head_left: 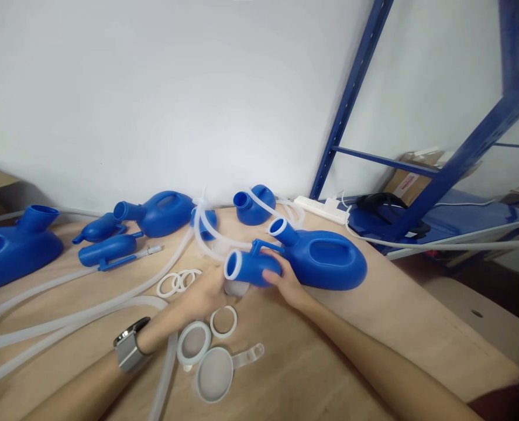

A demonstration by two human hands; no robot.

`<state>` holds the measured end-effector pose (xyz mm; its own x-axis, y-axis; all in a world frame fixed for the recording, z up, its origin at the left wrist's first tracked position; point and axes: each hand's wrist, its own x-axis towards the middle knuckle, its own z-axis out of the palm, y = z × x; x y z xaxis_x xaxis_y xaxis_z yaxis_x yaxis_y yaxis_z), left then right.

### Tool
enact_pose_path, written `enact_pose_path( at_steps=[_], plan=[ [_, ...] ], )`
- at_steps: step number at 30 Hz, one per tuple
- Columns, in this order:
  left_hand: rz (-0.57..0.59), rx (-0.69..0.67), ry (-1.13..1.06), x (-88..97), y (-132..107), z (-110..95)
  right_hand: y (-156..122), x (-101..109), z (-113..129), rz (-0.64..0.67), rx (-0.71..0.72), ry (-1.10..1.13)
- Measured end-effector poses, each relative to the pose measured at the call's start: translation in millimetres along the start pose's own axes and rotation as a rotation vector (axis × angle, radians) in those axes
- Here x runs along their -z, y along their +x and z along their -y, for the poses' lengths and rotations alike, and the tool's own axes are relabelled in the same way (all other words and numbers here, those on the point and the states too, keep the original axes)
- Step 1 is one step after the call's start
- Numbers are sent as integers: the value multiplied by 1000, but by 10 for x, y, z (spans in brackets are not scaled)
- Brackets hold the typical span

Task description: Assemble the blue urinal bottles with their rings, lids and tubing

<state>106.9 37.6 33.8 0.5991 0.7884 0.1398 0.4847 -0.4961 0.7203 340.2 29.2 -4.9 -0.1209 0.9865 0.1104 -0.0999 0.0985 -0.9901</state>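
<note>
My right hand is wrapped round a small blue plastic funnel piece with a white ring at its mouth, held just above the wooden table. My left hand, with a watch on the wrist, reaches in under that piece, and its fingers close on a small translucent part. Directly behind lies a large blue bottle with a handle. A loose white ring and two round translucent strainers lie near my left wrist.
More blue bottles and funnel pieces lie at the left and back. Clear tubes snake across the table, beside white rings. A white power strip and blue shelving stand at the right.
</note>
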Motion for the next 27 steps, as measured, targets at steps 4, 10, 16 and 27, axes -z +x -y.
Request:
enact_pose_path(
  at_steps=[4, 10, 16, 27],
  plan=[
    [-94, 72, -55, 281, 110, 48, -9, -7, -24, -20, -16, 41],
    [-32, 60, -163, 518, 83, -134, -23, -46, 4, 0, -23, 28],
    [56, 93, -295, 527, 31, -226, -15, -52, 34, -46, -2, 66],
    [89, 72, -241, 626, 8, -319, -21, -60, 49, -37, -4, 39]
  ],
)
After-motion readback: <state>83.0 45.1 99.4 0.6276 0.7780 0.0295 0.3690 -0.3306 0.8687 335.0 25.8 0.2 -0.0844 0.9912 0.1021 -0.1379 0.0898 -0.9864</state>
